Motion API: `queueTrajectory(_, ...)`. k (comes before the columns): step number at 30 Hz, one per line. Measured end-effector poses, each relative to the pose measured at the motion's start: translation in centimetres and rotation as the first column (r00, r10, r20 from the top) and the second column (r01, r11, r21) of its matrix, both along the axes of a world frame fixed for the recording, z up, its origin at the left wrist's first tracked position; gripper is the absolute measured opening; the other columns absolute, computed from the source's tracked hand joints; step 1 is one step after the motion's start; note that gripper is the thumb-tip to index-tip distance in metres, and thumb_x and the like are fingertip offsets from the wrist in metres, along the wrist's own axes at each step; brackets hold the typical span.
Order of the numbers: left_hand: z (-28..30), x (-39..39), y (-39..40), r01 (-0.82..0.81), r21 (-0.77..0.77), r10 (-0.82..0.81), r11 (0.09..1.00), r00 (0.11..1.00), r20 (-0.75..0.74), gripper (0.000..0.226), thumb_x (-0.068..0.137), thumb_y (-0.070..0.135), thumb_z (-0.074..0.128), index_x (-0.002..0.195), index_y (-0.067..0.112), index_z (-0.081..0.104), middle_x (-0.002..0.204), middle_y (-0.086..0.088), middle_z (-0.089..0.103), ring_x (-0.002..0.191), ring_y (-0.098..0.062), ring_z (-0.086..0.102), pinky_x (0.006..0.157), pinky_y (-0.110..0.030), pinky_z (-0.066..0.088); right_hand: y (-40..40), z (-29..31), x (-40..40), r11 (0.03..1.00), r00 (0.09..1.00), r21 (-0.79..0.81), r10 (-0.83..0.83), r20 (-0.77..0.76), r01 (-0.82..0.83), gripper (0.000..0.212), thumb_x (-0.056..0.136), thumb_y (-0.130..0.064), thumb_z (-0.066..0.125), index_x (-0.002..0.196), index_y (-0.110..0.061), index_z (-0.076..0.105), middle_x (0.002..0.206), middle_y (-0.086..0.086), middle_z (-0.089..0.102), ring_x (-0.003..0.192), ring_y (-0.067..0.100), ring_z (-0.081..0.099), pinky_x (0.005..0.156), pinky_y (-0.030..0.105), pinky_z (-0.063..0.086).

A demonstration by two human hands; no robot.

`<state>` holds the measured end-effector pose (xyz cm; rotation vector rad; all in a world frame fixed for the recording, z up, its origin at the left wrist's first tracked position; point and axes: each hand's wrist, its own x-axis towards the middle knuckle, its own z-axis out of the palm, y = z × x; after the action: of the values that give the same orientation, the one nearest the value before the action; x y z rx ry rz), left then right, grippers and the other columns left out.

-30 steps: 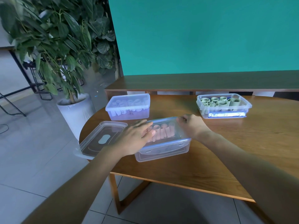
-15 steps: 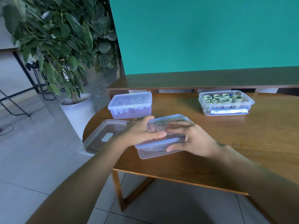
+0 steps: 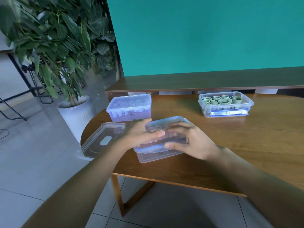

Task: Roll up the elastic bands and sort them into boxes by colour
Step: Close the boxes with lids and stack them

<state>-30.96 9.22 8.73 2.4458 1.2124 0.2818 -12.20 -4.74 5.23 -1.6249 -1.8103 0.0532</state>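
Two hands: both are holding one clear plastic box with a clear lid (image 3: pixel 166 127) near the front edge of the round brown wooden table (image 3: pixel 246 145).
Left hand (image 3: pixel 139 135): it is lying on the left part of the lid, with its thumb stretched flat across the top.
Right hand (image 3: pixel 190 142): its fingers are curling over the lid and its thumb is pressing the front rim, so it is gripping the box.
Lid: it is sitting tilted on the box, not lying flat all round.
Pink rolled elastic bands (image 3: pixel 156 129): they are sitting inside this box and showing blurry through the lid.
Shut clear box with pale rolls (image 3: pixel 130 107): it is standing at 11 o'clock from the held box, just behind the left hand.
Open clear box of green rolled bands (image 3: pixel 225 102): it is standing at 1 o'clock, well apart from the hands.
Loose clear lid (image 3: pixel 102 139): it is lying at 9 o'clock, sticking out over the table's left edge.
Leafy green plant in a white pot (image 3: pixel 75 109): it is standing on the floor at 10 o'clock.
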Motion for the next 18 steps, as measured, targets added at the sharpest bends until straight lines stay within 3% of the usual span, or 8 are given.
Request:
queueTrajectory(3,-0.5,-0.5,-1.0,-0.133,0.108,0.119,0.985,0.985,0.122,0.093,0.081,0.08,0.053,0.154,0.027,0.033,0.157,0.0,0.037,0.145,-0.026,0.029,0.114,-0.053,0.032,-0.2,0.1,0.3,0.977,0.968,0.012,-0.207,-0.142,0.211,0.071,0.089,-0.07,0.054,0.14,-0.021,0.058,0.143,-0.008,0.052,0.134,0.007,0.045,0.11,0.03,0.042)
queueTrajectory(5,-1.1,-1.3,-2.3,-0.214,0.17,0.176,0.962,0.961,0.214,0.077,0.091,0.06,0.058,0.152,0.017,0.038,0.152,-0.005,0.042,0.142,-0.027,0.03,0.111,-0.047,0.036,0.1,0.0,0.6,0.934,0.92,-0.062,-0.356,-0.162,0.351,0.069,0.091,-0.065,0.057,0.139,-0.016,0.057,0.142,0.001,0.053,0.134,0.018,0.048,0.109,0.029,0.04)
queueTrajectory(8,-2.4,-2.9,-3.7,-0.333,0.253,0.258,0.908,0.923,0.286,0.053,0.092,0.053,0.06,0.126,0.013,0.06,0.115,-0.007,0.06,0.115,-0.023,0.053,0.083,-0.031,0.049,0.6,-0.4,0.8,0.906,0.88,-0.131,-0.423,-0.215,0.403,0.044,0.09,-0.062,0.061,0.102,-0.02,0.066,0.103,0.0,0.06,0.099,0.023,0.059,0.077,0.025,0.041)
queueTrajectory(10,-2.7,-3.5,-3.9,-0.368,0.278,0.293,0.887,0.915,0.276,0.043,0.091,0.059,0.059,0.096,0.016,0.063,0.084,0.0,0.062,0.082,-0.012,0.061,0.057,-0.018,0.04,0.5,-0.4,0.7,0.902,0.868,-0.132,-0.431,-0.247,0.41,0.032,0.089,-0.062,0.062,0.082,-0.031,0.057,0.087,-0.004,0.059,0.082,0.019,0.056,0.063,0.021,0.037)
queueTrajectory(13,-2.4,-3.9,-3.9,-0.377,0.201,0.317,0.904,0.908,0.273,0.042,0.091,0.058,0.06,0.076,0.02,0.061,0.066,0.006,0.058,0.061,-0.009,0.058,0.045,-0.013,0.028,0.5,-0.5,0.3,0.889,0.85,-0.148,-0.457,-0.261,0.433,0.033,0.09,-0.063,0.061,0.089,-0.03,0.062,0.083,-0.002,0.066,0.083,0.022,0.058,0.063,0.026,0.039)
queueTrajectory(16,-2.4,-3.8,-4.0,-0.381,0.103,0.321,0.919,0.873,0.367,0.04,0.089,0.054,0.065,0.074,0.017,0.066,0.067,0.004,0.065,0.065,-0.012,0.062,0.048,-0.012,0.033,0.6,-0.5,0.4,0.878,0.817,-0.175,-0.479,-0.322,0.446,0.038,0.089,-0.059,0.065,0.088,-0.021,0.064,0.071,-0.007,0.062,0.071,0.015,0.057,0.053,0.012,0.039)
queueTrajectory(18,-2.5,-3.8,-4.2,-0.384,0.047,0.326,0.922,0.835,0.443,0.038,0.086,0.053,0.07,0.077,0.016,0.071,0.071,0.004,0.069,0.069,-0.011,0.065,0.054,-0.014,0.039,0.7,-0.6,0.8,0.875,0.787,-0.201,-0.485,-0.382,0.441,0.039,0.088,-0.057,0.069,0.097,-0.019,0.069,0.075,-0.009,0.064,0.069,0.007,0.057,0.049,0.007,0.038)
